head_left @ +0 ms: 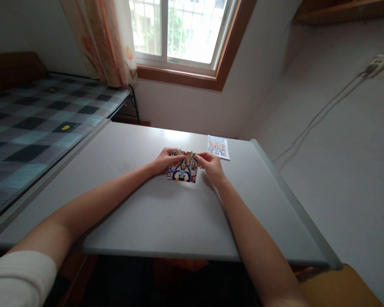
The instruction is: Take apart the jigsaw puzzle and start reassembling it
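Observation:
A partly joined jigsaw puzzle (pixel 182 172) is held up over the table, tilted so its picture faces me. It shows a blue cartoon dog's face among many small colourful figures, and its top edge is uneven with tabs. My left hand (pixel 167 160) grips its upper left side, thumb across the front and fingers behind. At the upper right edge, my right hand (pixel 211 164) pinches the puzzle between thumb and fingers. Just beyond my right hand lies a printed picture sheet (pixel 218 147) with a similar dog design.
The light grey table (pixel 153 221) has a raised rim on its left and right sides. A bed with a checked mattress (pixel 67 106) stands to the left. Behind are a curtain (pixel 105 42) and a window (pixel 188 34). A cable (pixel 320 111) hangs along the right wall.

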Demonstrator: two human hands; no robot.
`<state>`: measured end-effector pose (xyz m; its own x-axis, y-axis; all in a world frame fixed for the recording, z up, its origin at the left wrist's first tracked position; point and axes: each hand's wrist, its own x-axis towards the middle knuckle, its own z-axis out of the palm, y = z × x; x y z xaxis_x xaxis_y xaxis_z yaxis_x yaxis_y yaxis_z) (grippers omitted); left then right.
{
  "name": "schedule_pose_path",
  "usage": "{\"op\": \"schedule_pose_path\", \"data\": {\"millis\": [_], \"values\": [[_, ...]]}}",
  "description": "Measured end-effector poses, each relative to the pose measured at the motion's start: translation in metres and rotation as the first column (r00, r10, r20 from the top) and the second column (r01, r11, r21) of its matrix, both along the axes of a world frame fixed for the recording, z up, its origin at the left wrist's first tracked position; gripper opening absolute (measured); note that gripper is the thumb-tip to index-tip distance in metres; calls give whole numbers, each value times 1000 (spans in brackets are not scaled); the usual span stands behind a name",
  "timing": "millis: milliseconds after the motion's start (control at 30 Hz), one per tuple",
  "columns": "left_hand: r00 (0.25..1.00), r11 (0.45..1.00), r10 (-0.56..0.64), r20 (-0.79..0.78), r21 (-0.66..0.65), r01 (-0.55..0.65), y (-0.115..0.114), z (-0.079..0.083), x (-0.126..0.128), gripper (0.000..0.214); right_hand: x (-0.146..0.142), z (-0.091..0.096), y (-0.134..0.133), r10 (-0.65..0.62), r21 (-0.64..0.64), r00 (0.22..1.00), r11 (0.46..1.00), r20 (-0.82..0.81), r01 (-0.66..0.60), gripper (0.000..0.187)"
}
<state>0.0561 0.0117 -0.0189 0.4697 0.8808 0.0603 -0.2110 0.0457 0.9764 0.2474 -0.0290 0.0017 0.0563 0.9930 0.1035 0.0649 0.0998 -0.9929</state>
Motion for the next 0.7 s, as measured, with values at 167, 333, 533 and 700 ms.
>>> {"op": "schedule_pose_path", "data": {"millis": [167, 333, 533, 700], "values": [[1000, 1000, -7, -15, 8, 7, -2, 1, 0, 37, -1, -4, 3, -18, -57, 997, 998, -81, 14, 36], [1000, 1000, -25, -1, -11, 25, -2, 2, 0, 38, -2, -6, 5, -7, -70, 992, 998, -124, -1, 33], [1000, 1000, -21, -8, -24, 20, 0, 2, 0, 34, 2, -4, 1, -78, 211, 965, 977, 251, 24, 26], [1000, 1000, 0, -7, -21, 0, -2, 4, 2, 35, 6, -1, -2, -246, 458, 822, 889, 514, -21, 23]]}}
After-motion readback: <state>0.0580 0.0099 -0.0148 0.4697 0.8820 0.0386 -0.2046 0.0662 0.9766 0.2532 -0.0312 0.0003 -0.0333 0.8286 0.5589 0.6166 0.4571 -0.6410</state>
